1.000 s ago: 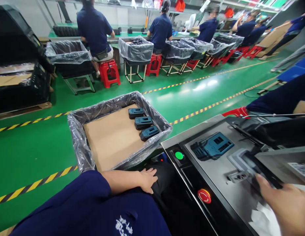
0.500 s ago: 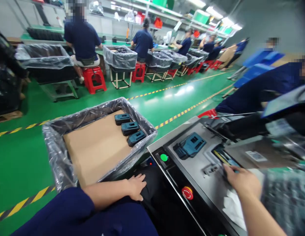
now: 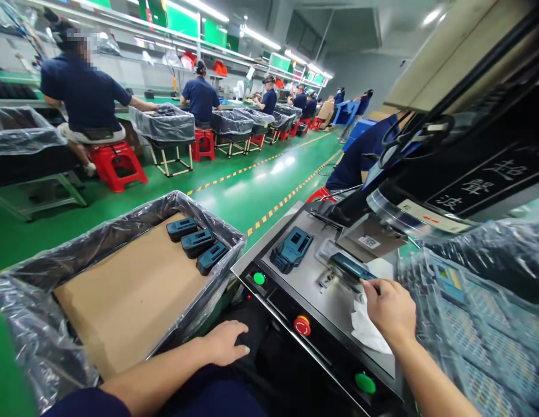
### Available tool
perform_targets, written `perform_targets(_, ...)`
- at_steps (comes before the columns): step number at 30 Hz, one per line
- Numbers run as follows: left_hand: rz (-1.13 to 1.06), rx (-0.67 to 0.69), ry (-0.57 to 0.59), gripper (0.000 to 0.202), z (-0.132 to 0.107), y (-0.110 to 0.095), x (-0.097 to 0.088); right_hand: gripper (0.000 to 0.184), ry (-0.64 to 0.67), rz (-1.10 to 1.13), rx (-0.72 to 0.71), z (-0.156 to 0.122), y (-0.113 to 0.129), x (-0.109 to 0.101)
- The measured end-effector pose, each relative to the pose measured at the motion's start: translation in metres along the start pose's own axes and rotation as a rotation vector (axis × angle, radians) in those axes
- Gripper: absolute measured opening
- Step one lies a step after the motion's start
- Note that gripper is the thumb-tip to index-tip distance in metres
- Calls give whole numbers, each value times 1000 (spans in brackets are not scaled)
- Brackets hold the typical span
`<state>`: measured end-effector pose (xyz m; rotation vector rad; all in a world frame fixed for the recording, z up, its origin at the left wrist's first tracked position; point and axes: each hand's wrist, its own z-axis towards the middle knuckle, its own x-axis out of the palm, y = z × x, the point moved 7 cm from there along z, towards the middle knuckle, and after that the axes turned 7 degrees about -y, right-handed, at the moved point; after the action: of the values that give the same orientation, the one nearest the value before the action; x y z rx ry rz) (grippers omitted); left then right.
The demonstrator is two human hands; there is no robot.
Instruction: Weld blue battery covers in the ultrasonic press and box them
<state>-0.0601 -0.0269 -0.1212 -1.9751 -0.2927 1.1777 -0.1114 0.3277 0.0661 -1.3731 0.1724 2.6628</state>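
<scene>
My right hand [image 3: 392, 310] pinches the near end of a dark teal plastic housing part [image 3: 350, 266]. The part is tilted over the fixture [image 3: 327, 250] on the machine's metal plate [image 3: 315, 307]; whether it touches the fixture I cannot tell. Left of it on the plate lies a larger teal and black plastic housing [image 3: 292, 249]. My left hand [image 3: 226, 343] rests on my lap with its fingers apart, holding nothing. Beside it, a crate lined with clear plastic [image 3: 117, 231] has three teal and black battery-like cases [image 3: 197, 241] on cardboard.
The machine head [image 3: 426, 202] overhangs the plate. Along the front panel are a green button [image 3: 259, 278], a red stop button [image 3: 302, 325] and another green button [image 3: 365, 383]. White tissue [image 3: 370, 327] lies under my right wrist. Clear trays [image 3: 491, 324] stand at right. Co-workers sit along benches.
My right hand has lifted the teal housing part from the fixture's area and tilted it. My left hand stays on my lap. The view has swung right, showing more of the machine head.
</scene>
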Motion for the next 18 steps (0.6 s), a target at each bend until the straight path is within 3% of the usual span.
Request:
perform_targets(2, -46, 51, -49, 45, 2, -19, -8, 40, 26, 104, 38, -11, 9, -21)
perform_targets(5, -182, 177, -220, 47, 1, -53, -32, 37, 111, 312, 109, -38, 30, -52)
perform_targets(8, -269, 325, -360, 74, -6, -89, -58, 35, 346, 588, 170, -78, 60, -64)
perform_targets(10, -256, 392, -330, 85, -8, -110, -63, 36, 540, 773, 219, -110, 80, -60)
perform_targets(12, -259, 435, -237, 66, -8, -125, -58, 40, 658, 895, 306, -139, 92, -48)
perform_targets(14, -282, 406, -177, 38, -4, -130, -47, 40, 656, 948, 406, -161, 94, -32)
perform_targets(16, -305, 288, -163, 25, 2, -124, -33, 36, 589, 966, 461, -177, 92, -18)
perform_targets(18, -352, 136, -121, 24, 6, -112, -15, 35, 537, 950, 471, -190, 90, -6)
